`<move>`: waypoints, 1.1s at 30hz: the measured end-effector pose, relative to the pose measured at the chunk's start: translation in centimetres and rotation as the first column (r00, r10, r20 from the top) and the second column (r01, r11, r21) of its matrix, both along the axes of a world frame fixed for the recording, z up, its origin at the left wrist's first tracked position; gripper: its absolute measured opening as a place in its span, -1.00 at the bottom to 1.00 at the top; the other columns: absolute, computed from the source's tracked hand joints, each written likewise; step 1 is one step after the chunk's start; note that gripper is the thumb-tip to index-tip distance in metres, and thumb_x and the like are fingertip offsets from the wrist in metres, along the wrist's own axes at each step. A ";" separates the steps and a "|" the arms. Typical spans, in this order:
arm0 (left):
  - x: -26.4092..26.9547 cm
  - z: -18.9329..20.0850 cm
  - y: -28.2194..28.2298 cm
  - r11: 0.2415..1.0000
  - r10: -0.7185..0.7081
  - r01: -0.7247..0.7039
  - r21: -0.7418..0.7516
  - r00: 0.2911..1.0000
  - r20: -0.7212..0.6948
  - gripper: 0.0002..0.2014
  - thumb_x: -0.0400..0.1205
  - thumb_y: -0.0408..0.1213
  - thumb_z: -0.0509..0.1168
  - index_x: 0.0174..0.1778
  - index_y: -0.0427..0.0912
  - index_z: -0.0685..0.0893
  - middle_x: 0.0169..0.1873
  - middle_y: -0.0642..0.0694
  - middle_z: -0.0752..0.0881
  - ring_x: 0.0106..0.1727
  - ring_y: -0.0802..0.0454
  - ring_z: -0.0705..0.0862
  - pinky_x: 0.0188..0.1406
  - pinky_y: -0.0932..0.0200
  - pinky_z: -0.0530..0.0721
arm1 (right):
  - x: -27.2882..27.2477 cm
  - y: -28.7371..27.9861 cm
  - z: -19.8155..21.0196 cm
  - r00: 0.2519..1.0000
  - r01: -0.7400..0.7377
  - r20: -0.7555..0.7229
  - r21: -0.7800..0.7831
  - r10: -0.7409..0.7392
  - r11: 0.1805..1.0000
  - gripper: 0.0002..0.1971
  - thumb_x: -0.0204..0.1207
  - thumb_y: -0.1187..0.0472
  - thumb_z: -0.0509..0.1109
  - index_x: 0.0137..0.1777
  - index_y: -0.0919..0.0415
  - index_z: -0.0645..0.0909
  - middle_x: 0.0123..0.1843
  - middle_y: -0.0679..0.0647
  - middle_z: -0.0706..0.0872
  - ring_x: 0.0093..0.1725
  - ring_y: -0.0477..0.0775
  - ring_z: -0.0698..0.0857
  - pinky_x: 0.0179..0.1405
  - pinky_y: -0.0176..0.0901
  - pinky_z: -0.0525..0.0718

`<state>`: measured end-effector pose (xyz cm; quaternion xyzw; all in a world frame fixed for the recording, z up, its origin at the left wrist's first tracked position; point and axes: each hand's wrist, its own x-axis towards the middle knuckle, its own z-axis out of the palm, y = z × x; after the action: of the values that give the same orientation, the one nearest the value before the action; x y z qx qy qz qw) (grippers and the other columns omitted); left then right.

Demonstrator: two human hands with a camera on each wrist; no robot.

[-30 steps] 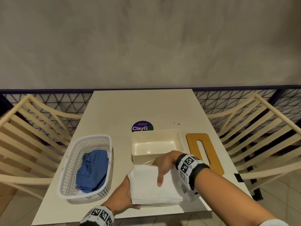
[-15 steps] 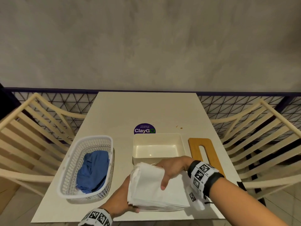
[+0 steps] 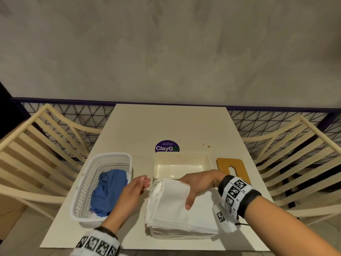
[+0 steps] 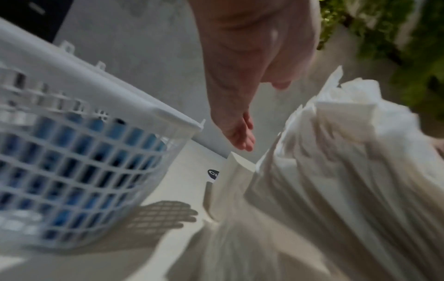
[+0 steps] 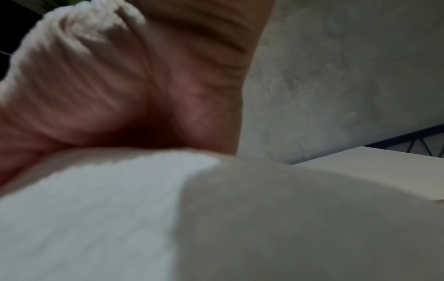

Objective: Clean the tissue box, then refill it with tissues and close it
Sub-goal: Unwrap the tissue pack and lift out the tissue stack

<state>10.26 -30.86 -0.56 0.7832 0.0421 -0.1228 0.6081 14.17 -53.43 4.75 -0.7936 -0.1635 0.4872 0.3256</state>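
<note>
A thick stack of white tissues [image 3: 177, 209] [image 4: 336, 171] [image 5: 84, 209] sits near the table's front edge. My right hand [image 3: 199, 187] grips its far end, thumb lying on top and fingers curled round the edge. My left hand [image 3: 136, 189] [image 4: 238, 117] hovers just left of the stack with straight fingers, holding nothing. Behind the stack stands the cream tissue box [image 3: 181, 164], lid off and nothing inside. Its wooden lid [image 3: 230, 168] with a slot lies flat to the right of the box.
A white plastic basket [image 3: 88, 189] [image 4: 84, 152] holding a blue cloth [image 3: 108, 193] stands at the left. A purple round sticker [image 3: 167, 146] is behind the box. Slatted wooden chairs [image 3: 295, 163] flank the table; a wall lies beyond.
My left hand has come off the left side of the tissue stack and opened beside it. My right hand keeps its hold on the stack.
</note>
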 end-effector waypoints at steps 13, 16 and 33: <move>1.4 2.4 -0.9 0.972 -0.232 0.230 -0.041 0.933 -0.275 -0.20 0.38 0.54 -0.07 0.35 0.05 0.41 0.23 0.01 0.64 0.22 0.01 0.62 0.28 0.08 0.56 | 1.6 -0.5 -0.2 0.994 0.104 -0.032 0.026 -0.103 0.994 -0.52 0.39 0.47 0.50 0.28 0.15 0.53 0.14 -0.07 0.71 0.09 -0.12 0.68 -0.06 -0.47 0.67; 1.3 2.9 -2.0 0.965 -0.243 0.255 0.069 0.959 -0.145 -0.17 0.35 0.29 0.35 0.46 0.02 0.23 0.12 0.21 0.56 0.08 0.27 0.60 -0.07 0.33 0.58 | 1.8 -0.4 -0.4 0.991 0.127 -0.048 0.044 -0.125 0.991 -0.46 0.39 0.45 0.51 0.38 0.25 0.49 0.29 0.11 0.68 0.21 0.06 0.67 0.09 -0.28 0.69; 2.8 1.9 -2.3 0.973 -0.022 -0.023 -0.230 0.981 -0.192 -0.71 0.58 -0.17 0.35 0.20 -0.09 0.55 -0.07 0.08 0.75 -0.06 0.17 0.72 -0.23 0.30 0.67 | -2.3 -10.4 -6.2 0.573 0.820 -0.586 0.400 -0.573 0.410 0.08 -0.08 0.29 0.80 0.47 0.45 0.33 0.39 0.39 0.56 0.37 0.33 0.55 0.38 0.17 0.52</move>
<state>13.08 -33.18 1.37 0.6914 0.0867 -0.2021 0.6882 11.90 -63.86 -1.44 -0.5210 0.0977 0.3505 0.7721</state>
